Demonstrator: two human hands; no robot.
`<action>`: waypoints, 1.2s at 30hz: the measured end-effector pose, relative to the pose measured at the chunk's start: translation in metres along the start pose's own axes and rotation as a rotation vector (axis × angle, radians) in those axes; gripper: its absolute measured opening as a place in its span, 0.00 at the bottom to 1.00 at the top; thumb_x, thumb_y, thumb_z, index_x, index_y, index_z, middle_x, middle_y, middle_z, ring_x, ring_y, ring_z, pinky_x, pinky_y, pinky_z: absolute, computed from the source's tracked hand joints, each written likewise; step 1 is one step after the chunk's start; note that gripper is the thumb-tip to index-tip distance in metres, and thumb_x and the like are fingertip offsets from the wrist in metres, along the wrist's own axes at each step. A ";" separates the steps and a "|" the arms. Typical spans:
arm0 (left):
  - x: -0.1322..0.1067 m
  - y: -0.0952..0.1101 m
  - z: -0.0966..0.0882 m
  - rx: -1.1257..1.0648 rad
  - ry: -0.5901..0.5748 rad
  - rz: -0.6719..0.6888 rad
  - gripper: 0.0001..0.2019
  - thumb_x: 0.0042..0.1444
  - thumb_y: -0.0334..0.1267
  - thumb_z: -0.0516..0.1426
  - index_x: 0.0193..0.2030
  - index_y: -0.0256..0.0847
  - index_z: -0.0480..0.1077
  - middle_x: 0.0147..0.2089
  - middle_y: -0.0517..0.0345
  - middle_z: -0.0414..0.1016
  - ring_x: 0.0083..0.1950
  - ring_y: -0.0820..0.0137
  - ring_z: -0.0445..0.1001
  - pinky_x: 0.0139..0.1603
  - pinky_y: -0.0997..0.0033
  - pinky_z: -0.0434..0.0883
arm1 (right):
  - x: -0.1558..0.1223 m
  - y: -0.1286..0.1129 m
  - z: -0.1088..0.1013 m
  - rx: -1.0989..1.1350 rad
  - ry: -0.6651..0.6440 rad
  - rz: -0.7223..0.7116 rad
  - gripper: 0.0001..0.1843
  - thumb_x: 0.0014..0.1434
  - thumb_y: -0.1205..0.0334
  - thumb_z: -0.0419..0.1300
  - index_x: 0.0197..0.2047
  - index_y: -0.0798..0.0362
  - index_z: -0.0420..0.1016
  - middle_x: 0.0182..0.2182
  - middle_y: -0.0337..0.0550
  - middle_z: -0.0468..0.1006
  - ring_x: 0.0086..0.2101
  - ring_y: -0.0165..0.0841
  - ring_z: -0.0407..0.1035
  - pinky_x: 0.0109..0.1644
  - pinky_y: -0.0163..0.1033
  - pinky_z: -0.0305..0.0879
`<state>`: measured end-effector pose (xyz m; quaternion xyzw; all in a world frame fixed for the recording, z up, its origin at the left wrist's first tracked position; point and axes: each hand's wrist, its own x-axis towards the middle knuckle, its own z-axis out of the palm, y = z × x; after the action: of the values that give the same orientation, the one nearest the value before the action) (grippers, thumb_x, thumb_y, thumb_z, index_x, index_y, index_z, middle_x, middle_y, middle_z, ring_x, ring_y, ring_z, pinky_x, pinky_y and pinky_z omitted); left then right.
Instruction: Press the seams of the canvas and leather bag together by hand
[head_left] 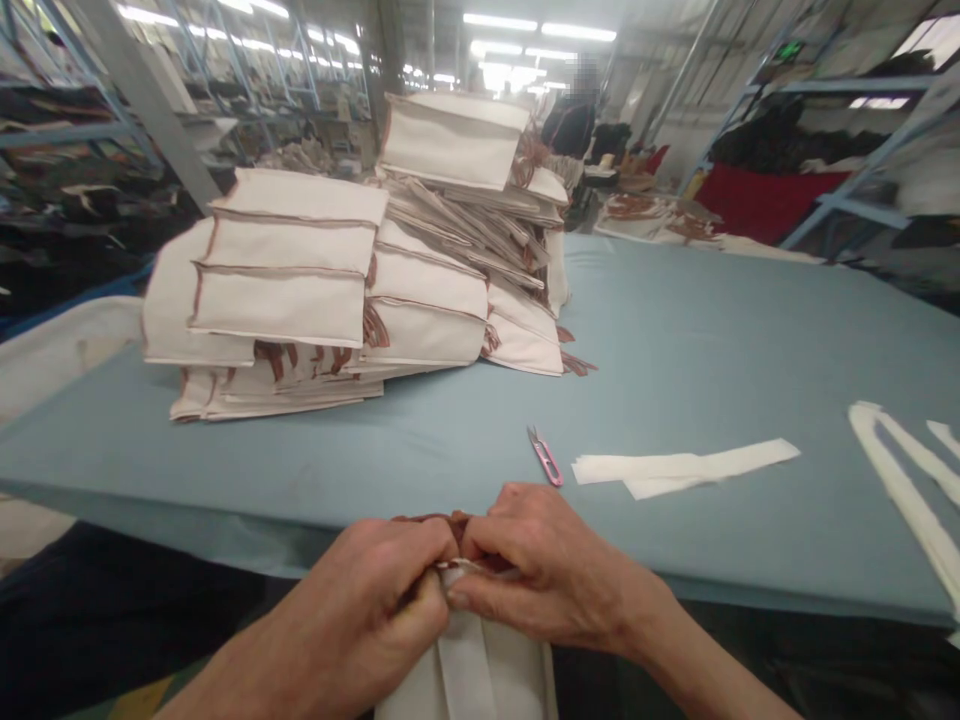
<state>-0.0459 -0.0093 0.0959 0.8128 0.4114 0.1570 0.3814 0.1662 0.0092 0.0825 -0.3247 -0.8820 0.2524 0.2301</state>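
Close to the table's near edge, both my hands pinch the upper edge of a cream fabric bag (517, 670) with brown trim. My left hand (375, 590) is closed on the bag's edge, thumb and fingers pressed together. Right beside it, my right hand (540, 570) also grips the edge, its thumb on the near side. A paler strip (465, 665) runs down the bag below my fingers. The fabric between my fingertips is mostly hidden. Beyond my right hand lies a pair of pink thread snips (545, 458) on the table.
Cream fabric pieces with brown edging form a tall stack (285, 300) on the left of the blue-green table (712, 340). White fabric strips (682, 465) lie to the right, with a longer strip (907, 500) at the far right. A person (571, 120) is in the background.
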 end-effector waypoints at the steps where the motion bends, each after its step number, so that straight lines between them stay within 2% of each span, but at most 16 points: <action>1: 0.000 -0.001 0.002 0.018 0.034 0.036 0.11 0.61 0.28 0.47 0.31 0.43 0.65 0.29 0.66 0.74 0.29 0.73 0.71 0.32 0.72 0.60 | 0.001 -0.002 -0.001 -0.022 -0.014 0.007 0.17 0.61 0.65 0.67 0.25 0.51 0.64 0.17 0.29 0.67 0.20 0.27 0.59 0.35 0.36 0.52; 5: -0.004 0.000 0.001 0.035 0.147 0.094 0.11 0.61 0.26 0.48 0.37 0.44 0.68 0.31 0.66 0.77 0.30 0.74 0.75 0.31 0.75 0.64 | 0.006 -0.014 -0.007 0.001 -0.074 0.056 0.16 0.62 0.66 0.63 0.24 0.50 0.64 0.17 0.29 0.62 0.20 0.27 0.54 0.32 0.37 0.50; 9: -0.012 -0.003 -0.001 0.044 0.185 0.204 0.13 0.60 0.23 0.49 0.39 0.46 0.68 0.32 0.67 0.76 0.31 0.74 0.76 0.33 0.77 0.67 | 0.005 -0.019 -0.007 0.229 -0.070 0.148 0.19 0.59 0.67 0.63 0.23 0.51 0.58 0.19 0.26 0.50 0.21 0.24 0.46 0.31 0.35 0.48; 11: -0.015 -0.007 0.000 0.038 0.223 0.270 0.14 0.60 0.22 0.49 0.41 0.47 0.68 0.32 0.67 0.77 0.31 0.75 0.76 0.34 0.78 0.67 | 0.002 -0.017 -0.004 0.452 -0.082 0.221 0.22 0.60 0.62 0.65 0.22 0.51 0.57 0.19 0.26 0.50 0.21 0.24 0.46 0.28 0.34 0.46; 14: -0.017 -0.013 0.006 0.029 0.283 0.397 0.16 0.61 0.21 0.50 0.46 0.48 0.67 0.33 0.65 0.79 0.31 0.74 0.78 0.34 0.77 0.68 | -0.004 -0.010 0.003 0.909 -0.202 0.352 0.28 0.57 0.44 0.71 0.23 0.51 0.62 0.19 0.27 0.55 0.21 0.23 0.47 0.23 0.32 0.43; 17: -0.014 -0.016 0.010 0.026 0.334 0.504 0.18 0.60 0.21 0.51 0.50 0.48 0.67 0.31 0.63 0.79 0.29 0.72 0.78 0.33 0.76 0.70 | -0.009 -0.004 0.013 1.166 -0.219 0.387 0.34 0.57 0.30 0.67 0.25 0.52 0.63 0.21 0.28 0.56 0.22 0.23 0.46 0.23 0.32 0.41; 20: -0.009 -0.016 0.012 0.019 0.332 0.540 0.21 0.60 0.20 0.51 0.54 0.49 0.68 0.32 0.61 0.79 0.31 0.70 0.80 0.36 0.76 0.74 | -0.012 0.000 0.022 1.249 -0.163 0.372 0.35 0.63 0.28 0.59 0.26 0.52 0.61 0.22 0.29 0.56 0.23 0.23 0.45 0.24 0.33 0.41; 24: -0.005 -0.020 0.015 0.037 0.286 0.535 0.19 0.63 0.22 0.50 0.55 0.48 0.69 0.31 0.59 0.79 0.32 0.69 0.81 0.36 0.75 0.75 | -0.014 -0.001 0.025 1.319 -0.180 0.404 0.33 0.62 0.30 0.63 0.27 0.51 0.60 0.21 0.27 0.53 0.22 0.22 0.43 0.24 0.33 0.42; 26: -0.005 -0.023 0.018 0.067 0.304 0.569 0.19 0.64 0.23 0.50 0.56 0.48 0.68 0.29 0.60 0.78 0.29 0.70 0.79 0.34 0.76 0.74 | -0.015 -0.003 0.021 1.242 -0.183 0.407 0.32 0.64 0.31 0.60 0.28 0.50 0.59 0.22 0.26 0.52 0.22 0.23 0.43 0.24 0.33 0.43; 27: -0.005 -0.024 0.020 0.082 0.320 0.584 0.19 0.64 0.23 0.51 0.56 0.48 0.68 0.28 0.62 0.77 0.27 0.71 0.77 0.33 0.76 0.73 | -0.016 -0.005 0.018 1.130 -0.175 0.398 0.30 0.67 0.34 0.57 0.28 0.50 0.58 0.22 0.27 0.51 0.23 0.24 0.44 0.25 0.33 0.43; 29: -0.005 -0.027 0.023 0.110 0.345 0.588 0.19 0.63 0.23 0.51 0.56 0.48 0.67 0.27 0.63 0.76 0.26 0.71 0.76 0.32 0.76 0.73 | -0.018 -0.009 0.011 0.750 -0.112 0.324 0.24 0.74 0.46 0.52 0.28 0.49 0.57 0.22 0.29 0.54 0.23 0.26 0.48 0.28 0.35 0.47; 31: -0.006 -0.027 0.025 0.137 0.359 0.561 0.19 0.62 0.22 0.52 0.54 0.48 0.68 0.27 0.63 0.76 0.27 0.71 0.77 0.33 0.76 0.73 | -0.019 -0.013 0.003 0.306 -0.028 0.187 0.20 0.75 0.60 0.49 0.28 0.50 0.60 0.23 0.33 0.62 0.26 0.29 0.56 0.33 0.38 0.51; 33: -0.006 -0.025 0.023 0.175 0.360 0.548 0.20 0.59 0.21 0.53 0.53 0.48 0.68 0.28 0.64 0.76 0.27 0.71 0.76 0.33 0.75 0.71 | -0.018 -0.018 -0.005 -0.002 0.003 0.047 0.17 0.74 0.66 0.49 0.30 0.51 0.65 0.26 0.38 0.70 0.28 0.32 0.61 0.36 0.40 0.53; 35: -0.006 -0.021 0.018 0.208 0.356 0.584 0.21 0.57 0.20 0.52 0.53 0.47 0.66 0.27 0.64 0.75 0.25 0.71 0.73 0.31 0.74 0.68 | -0.018 -0.024 -0.014 -0.107 -0.016 -0.004 0.17 0.74 0.67 0.49 0.31 0.51 0.67 0.27 0.40 0.73 0.28 0.32 0.62 0.34 0.41 0.51; 36: -0.005 -0.018 0.015 0.217 0.350 0.612 0.21 0.56 0.20 0.52 0.53 0.46 0.66 0.27 0.64 0.74 0.25 0.70 0.70 0.29 0.73 0.66 | -0.017 -0.026 -0.018 -0.082 -0.025 0.008 0.18 0.74 0.66 0.48 0.31 0.51 0.67 0.26 0.39 0.72 0.27 0.32 0.61 0.33 0.41 0.50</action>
<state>-0.0502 -0.0143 0.0725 0.8948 0.2223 0.3560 0.1523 0.1764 -0.0147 0.1074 -0.3343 -0.8930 0.2210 0.2047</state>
